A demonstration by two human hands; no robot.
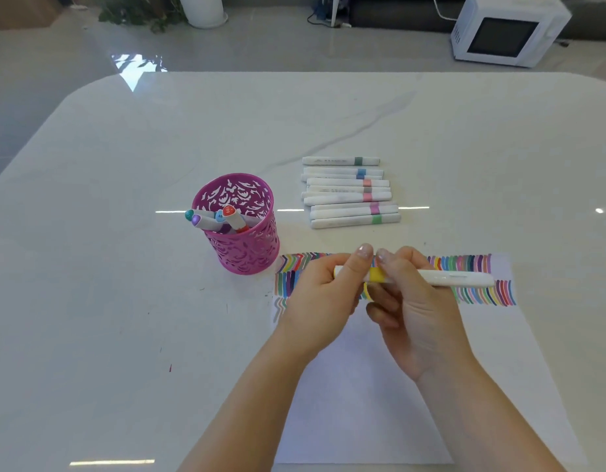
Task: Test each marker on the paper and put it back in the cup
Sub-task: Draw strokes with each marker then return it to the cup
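Note:
A white marker with a yellow band lies level between both hands above the paper. My left hand grips its left end, where the cap sits. My right hand holds the barrel beside the yellow band. Rows of coloured test strokes run across the top of the paper. The pink cut-out cup stands to the left of the paper with several markers leaning in it.
Several white markers with coloured bands lie in a row on the white table beyond the paper. A white microwave and a plant pot sit on the floor far behind the table.

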